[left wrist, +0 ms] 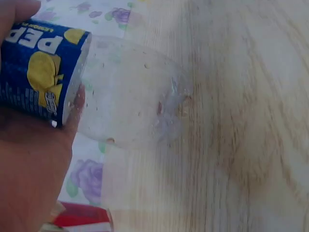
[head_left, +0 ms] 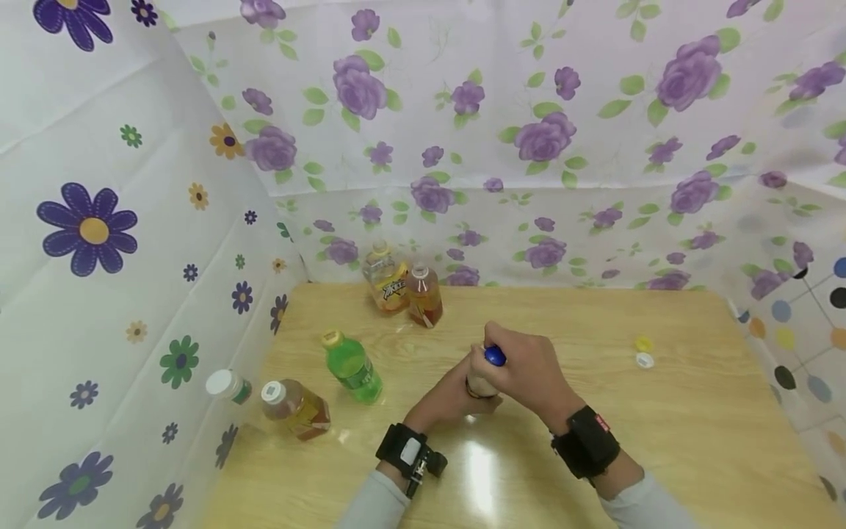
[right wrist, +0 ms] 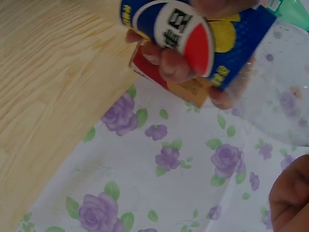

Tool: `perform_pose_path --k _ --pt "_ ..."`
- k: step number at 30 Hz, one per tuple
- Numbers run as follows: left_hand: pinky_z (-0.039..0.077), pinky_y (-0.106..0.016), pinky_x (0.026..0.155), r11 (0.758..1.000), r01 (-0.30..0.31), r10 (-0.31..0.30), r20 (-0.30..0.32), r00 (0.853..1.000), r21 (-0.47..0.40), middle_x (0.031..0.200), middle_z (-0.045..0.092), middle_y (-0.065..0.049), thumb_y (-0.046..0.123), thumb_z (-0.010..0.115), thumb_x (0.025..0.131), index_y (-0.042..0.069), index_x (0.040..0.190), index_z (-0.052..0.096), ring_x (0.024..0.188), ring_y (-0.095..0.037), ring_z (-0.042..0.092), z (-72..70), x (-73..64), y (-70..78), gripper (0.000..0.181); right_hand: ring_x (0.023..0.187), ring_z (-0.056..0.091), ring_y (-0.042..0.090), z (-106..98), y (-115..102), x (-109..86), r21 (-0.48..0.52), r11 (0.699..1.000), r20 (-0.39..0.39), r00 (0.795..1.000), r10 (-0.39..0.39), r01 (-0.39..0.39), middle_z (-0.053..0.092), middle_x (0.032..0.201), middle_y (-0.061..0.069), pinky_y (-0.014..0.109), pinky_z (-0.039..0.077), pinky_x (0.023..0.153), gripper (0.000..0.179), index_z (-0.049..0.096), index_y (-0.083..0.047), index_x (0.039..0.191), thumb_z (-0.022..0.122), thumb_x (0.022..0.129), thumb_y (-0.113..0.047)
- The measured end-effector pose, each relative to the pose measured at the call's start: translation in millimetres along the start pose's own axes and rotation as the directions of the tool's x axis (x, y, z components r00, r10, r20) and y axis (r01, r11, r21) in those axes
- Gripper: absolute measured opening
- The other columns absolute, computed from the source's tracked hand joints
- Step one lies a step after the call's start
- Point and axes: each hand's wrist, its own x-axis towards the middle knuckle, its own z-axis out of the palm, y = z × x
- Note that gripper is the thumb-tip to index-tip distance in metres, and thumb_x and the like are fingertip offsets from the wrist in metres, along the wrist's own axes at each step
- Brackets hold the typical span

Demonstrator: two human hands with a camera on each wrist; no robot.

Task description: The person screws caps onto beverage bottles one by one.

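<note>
A clear plastic bottle (left wrist: pixel 128 92) with a blue Pepsi lemon label (left wrist: pixel 43 72) stands close over the tabletop. My left hand (head_left: pixel 456 393) grips it round the label; in the right wrist view its fingers (right wrist: pixel 176 65) curl over the blue wrap. Above it in the head view, my right hand (head_left: pixel 532 367) holds the blue cap (head_left: pixel 495 356) between thumb and fingers. Small drops cling inside the see-through lower part of the bottle. In the head view the hands cover most of the bottle.
Left of the hands are a green bottle (head_left: pixel 353 367), an amber drink bottle (head_left: pixel 297 409) and a white-capped bottle (head_left: pixel 228 386). Another amber bottle (head_left: pixel 424 295) and a yellow-labelled one (head_left: pixel 386 279) stand by the back curtain. A yellow cap (head_left: pixel 644 343) and white cap (head_left: pixel 644 360) lie right.
</note>
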Motion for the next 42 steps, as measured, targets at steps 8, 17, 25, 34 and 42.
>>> perform_pose_path --k 8,17,25,34,42 --pt "0.054 -0.040 0.093 0.994 0.075 -0.045 -0.325 0.945 0.082 0.132 0.063 0.005 0.006 0.081 0.087 0.039 0.157 0.041 0.111 -0.018 0.063 32.9 0.2 7.4 0.087 0.049 0.016 0.002 -2.6 -1.0 4.4 -0.131 0.986 -0.100 0.991 0.091 -0.104 0.020 0.062 -0.013 0.025 0.015 0.045 0.029 0.037 -0.019 0.077 0.059 0.094 -0.016" --pt "0.052 -0.043 0.092 0.956 0.163 -0.037 -0.451 0.892 0.243 0.128 0.062 0.007 0.017 0.085 0.085 0.033 0.148 0.051 0.112 -0.016 0.061 50.3 0.6 9.5 0.073 0.043 0.024 0.002 -15.9 -1.8 -10.7 -0.096 0.955 -0.053 0.960 0.276 -0.280 0.027 0.057 -0.013 0.026 0.022 0.041 0.034 0.041 -0.019 0.080 0.069 0.099 -0.022" --pt "0.048 -0.036 0.108 0.999 0.024 -0.027 0.075 0.997 0.040 0.148 0.054 0.002 0.007 0.083 0.092 0.026 0.159 0.039 0.127 -0.015 0.057 -7.0 -0.9 1.2 0.082 0.054 0.024 -0.001 -18.2 -1.2 -3.7 0.080 0.996 0.229 0.973 0.026 -0.045 0.031 0.068 -0.015 0.021 0.023 0.050 0.029 0.051 -0.021 0.090 0.078 0.098 -0.029" --pt "0.046 -0.039 0.111 1.000 -0.024 0.025 0.047 0.999 -0.013 0.153 0.052 -0.002 0.004 0.078 0.095 0.027 0.166 0.031 0.131 -0.019 0.055 0.4 -3.1 -1.7 0.088 0.056 0.020 0.001 -12.2 -2.6 8.3 0.022 1.000 0.206 0.978 -0.006 0.001 0.021 0.071 -0.012 0.023 0.019 0.052 0.032 0.037 -0.021 0.082 0.062 0.102 -0.022" --pt "0.055 -0.038 0.093 0.993 0.085 -0.053 -0.329 0.943 0.085 0.134 0.062 0.006 0.019 0.083 0.090 0.036 0.149 0.049 0.114 -0.017 0.063 40.1 4.7 3.8 0.071 0.051 0.019 0.003 -17.4 5.3 -0.6 -0.085 0.971 0.052 0.972 0.228 -0.223 0.021 0.064 -0.012 0.026 0.018 0.048 0.028 0.037 -0.019 0.082 0.057 0.101 -0.014"
